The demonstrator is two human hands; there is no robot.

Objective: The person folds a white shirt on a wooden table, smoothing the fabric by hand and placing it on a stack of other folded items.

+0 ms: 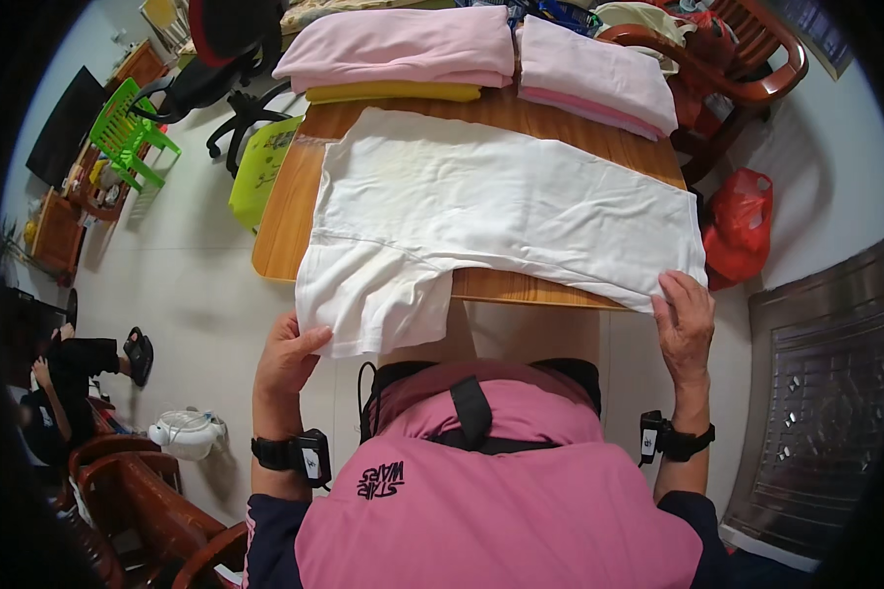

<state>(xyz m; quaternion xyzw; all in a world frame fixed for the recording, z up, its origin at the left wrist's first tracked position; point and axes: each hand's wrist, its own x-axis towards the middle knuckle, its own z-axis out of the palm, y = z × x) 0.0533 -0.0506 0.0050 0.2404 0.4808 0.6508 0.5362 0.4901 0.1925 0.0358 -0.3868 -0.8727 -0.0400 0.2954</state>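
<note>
A white short-sleeved T-shirt [486, 195], doubled lengthwise, lies across the wooden table [280, 235]. Its sleeve [376, 294] hangs over the near edge at the left. My left hand [289, 353] grips the sleeve's lower left corner, thumb on top. At the right, my right hand [685, 324] pinches the near corner of the hem between thumb and fingers. Light creases run over the fabric, and a faint yellowish patch shows near the collar end.
Folded pink cloth [405, 48] rests on yellow cloth [390, 91] at the table's far side, beside another folded pink stack [597, 77]. A lime-green stool [261, 173] stands left of the table, a red plastic bag [740, 221] right. A seated person [66, 390] is at far left.
</note>
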